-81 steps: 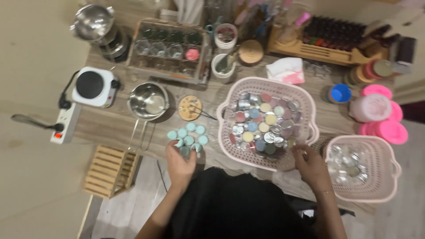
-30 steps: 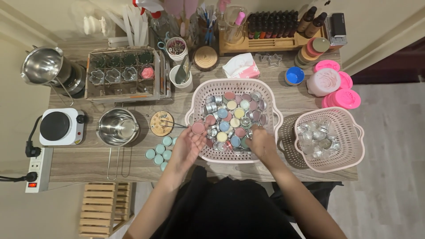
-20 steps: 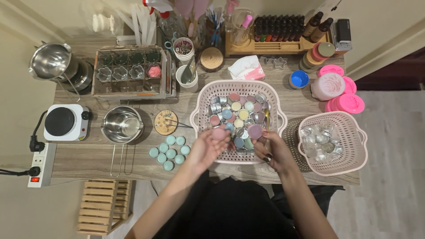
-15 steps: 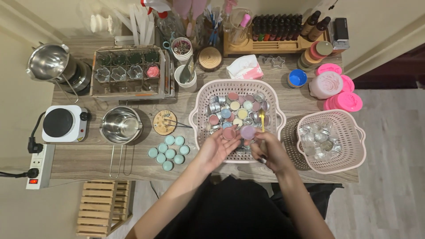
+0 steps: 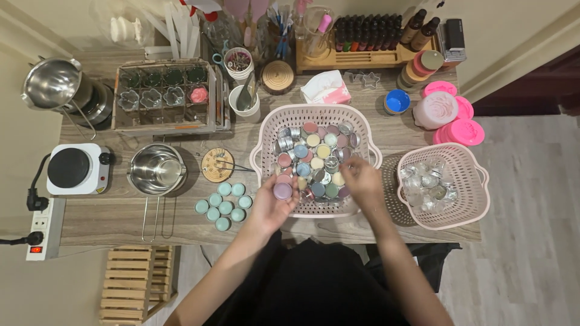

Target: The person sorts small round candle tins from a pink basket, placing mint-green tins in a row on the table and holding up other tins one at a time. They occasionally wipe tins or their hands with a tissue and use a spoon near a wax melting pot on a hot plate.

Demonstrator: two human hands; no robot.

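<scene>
My left hand [image 5: 273,204] holds a small lilac-topped round tin [image 5: 283,191] at the near left rim of a pale pink basket [image 5: 269,125]. The basket is full of several small round tins [image 5: 317,156] with pastel and metal tops. Inside the basket's near right part, my right hand [image 5: 360,179] rests on the tins, fingers curled among them; I cannot tell if it grips one. Left of my left hand, a cluster of mint-green tins [image 5: 222,205] lies on the wooden table [image 5: 109,217].
A second pink basket [image 5: 468,205] with clear glass pieces stands at the right. A steel saucepan [image 5: 156,170], a white hotplate [image 5: 75,169], a wick disc [image 5: 217,164], a tray of moulds [image 5: 163,96], cups of tools, bottles and pink lids fill the back.
My left hand moved from the mint-green tins to the basket and now holds a lilac tin. My right hand shifted within the basket. The camera view moved closer.
</scene>
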